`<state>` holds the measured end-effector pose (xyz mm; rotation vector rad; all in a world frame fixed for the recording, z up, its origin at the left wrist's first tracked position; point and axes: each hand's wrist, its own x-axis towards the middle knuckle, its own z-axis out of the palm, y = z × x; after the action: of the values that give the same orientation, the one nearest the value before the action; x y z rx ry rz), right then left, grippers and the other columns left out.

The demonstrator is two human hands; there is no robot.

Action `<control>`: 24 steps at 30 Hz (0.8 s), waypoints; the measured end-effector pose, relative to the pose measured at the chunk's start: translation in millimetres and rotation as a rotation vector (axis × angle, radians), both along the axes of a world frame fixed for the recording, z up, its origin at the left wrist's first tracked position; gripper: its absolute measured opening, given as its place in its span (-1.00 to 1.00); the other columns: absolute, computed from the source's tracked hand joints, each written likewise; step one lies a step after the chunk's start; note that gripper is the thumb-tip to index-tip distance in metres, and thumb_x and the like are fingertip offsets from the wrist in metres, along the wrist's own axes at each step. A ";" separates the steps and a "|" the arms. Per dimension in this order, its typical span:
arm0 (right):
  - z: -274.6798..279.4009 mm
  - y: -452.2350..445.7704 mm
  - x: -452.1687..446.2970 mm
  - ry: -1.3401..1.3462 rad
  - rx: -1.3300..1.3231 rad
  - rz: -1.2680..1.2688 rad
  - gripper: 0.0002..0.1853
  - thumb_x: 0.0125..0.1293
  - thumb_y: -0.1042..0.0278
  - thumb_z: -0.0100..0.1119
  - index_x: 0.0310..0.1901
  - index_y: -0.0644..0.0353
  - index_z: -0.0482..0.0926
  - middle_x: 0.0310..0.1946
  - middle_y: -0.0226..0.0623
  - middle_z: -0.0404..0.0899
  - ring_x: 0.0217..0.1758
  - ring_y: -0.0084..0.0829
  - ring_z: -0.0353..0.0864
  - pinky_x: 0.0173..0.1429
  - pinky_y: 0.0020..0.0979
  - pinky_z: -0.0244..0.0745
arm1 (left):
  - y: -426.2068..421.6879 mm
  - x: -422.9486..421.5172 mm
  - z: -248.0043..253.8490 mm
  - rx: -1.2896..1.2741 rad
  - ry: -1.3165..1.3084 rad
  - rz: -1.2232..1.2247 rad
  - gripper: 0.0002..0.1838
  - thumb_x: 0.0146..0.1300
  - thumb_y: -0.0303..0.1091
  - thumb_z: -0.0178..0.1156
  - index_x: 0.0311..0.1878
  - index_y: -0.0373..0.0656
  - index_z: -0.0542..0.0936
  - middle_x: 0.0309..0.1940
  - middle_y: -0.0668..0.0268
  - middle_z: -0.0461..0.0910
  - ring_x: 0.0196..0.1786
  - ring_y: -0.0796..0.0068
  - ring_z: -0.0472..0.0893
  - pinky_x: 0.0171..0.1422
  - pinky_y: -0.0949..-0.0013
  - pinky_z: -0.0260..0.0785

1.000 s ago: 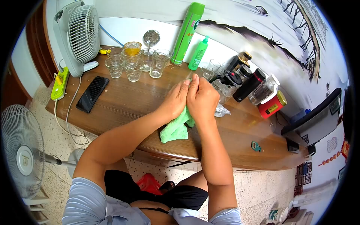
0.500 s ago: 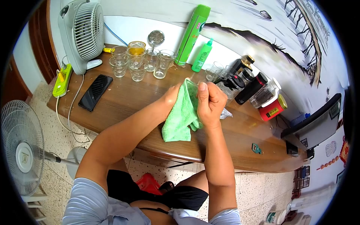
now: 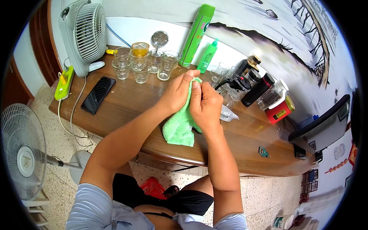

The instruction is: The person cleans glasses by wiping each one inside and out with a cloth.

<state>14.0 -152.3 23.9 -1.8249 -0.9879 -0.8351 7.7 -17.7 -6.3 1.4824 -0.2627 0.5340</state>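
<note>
A light green cloth [image 3: 179, 128] hangs from between my two hands, over the front part of the brown wooden table [image 3: 130, 99]. My left hand [image 3: 177, 94] is closed on the cloth's upper left side, thumb pointing up. Close against it, my right hand [image 3: 207, 103] is curled in a fist on the cloth's upper right, its thumb lying along the top edge. Whether anything is wrapped inside the cloth is hidden by my fingers. A crumpled silvery wrapper [image 3: 229, 114] lies on the table just right of my right hand.
Several glasses [image 3: 141, 71] stand at the back left, beside a box fan [image 3: 86, 36] and a black phone [image 3: 98, 95]. A green spray can [image 3: 197, 34] and green bottle [image 3: 208, 56] are at the wall. Rightward are a black flask [image 3: 257, 90], red tin [image 3: 280, 110] and monitor [image 3: 320, 122].
My hands have come together; the right hand moved left and the left hand moved slightly right and up. The cloth is now bunched narrower between them, and more of the silvery wrapper shows.
</note>
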 end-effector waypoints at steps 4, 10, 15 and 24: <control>-4.3 -1.0 4.2 0.005 -0.021 -0.039 -0.55 0.65 0.28 0.18 -0.46 0.30 0.43 -0.62 -0.11 0.40 -0.62 -0.30 0.31 -0.47 -0.24 0.27 | -7.5 1.1 -7.1 0.068 -0.022 0.108 -0.27 0.77 0.15 -0.25 0.53 -0.35 0.44 0.27 0.04 0.65 0.34 0.35 0.59 0.53 0.30 0.36; 0.1 -14.6 12.8 0.085 0.062 0.141 -0.63 0.66 0.24 0.16 -0.35 0.28 0.59 -0.51 -0.12 0.55 -0.50 -0.18 0.52 -0.36 -0.26 0.39 | -9.9 -12.8 10.6 -0.436 0.314 -0.291 -0.27 0.63 0.37 -0.05 0.24 -0.20 0.62 0.01 0.20 0.71 0.07 0.37 0.69 0.22 0.29 0.55; -3.3 -21.2 17.1 0.309 0.156 0.412 -0.62 0.67 0.17 0.17 -0.31 0.27 0.62 -0.46 -0.33 0.59 -0.43 -0.49 0.48 -0.29 -0.40 0.40 | 13.8 9.2 -8.3 -0.713 0.397 -0.623 -0.37 0.57 0.36 0.06 -0.05 -0.10 0.68 -0.22 0.27 0.70 -0.16 0.46 0.71 -0.08 0.29 0.64; -3.2 -3.0 7.3 0.026 -0.038 0.067 -0.66 0.59 0.30 0.21 -0.40 0.27 0.53 -0.51 -0.01 0.50 -0.42 0.10 0.50 -0.30 -0.02 0.39 | 1.3 19.9 -23.6 -0.504 0.442 -0.115 -0.37 0.68 0.27 -0.08 0.16 -0.16 0.63 -0.09 0.25 0.69 -0.04 0.41 0.69 0.11 0.25 0.59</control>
<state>21.3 -155.3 20.7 -1.8199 -1.0485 -0.7544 27.6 -16.5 -29.9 1.0483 0.1295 0.1497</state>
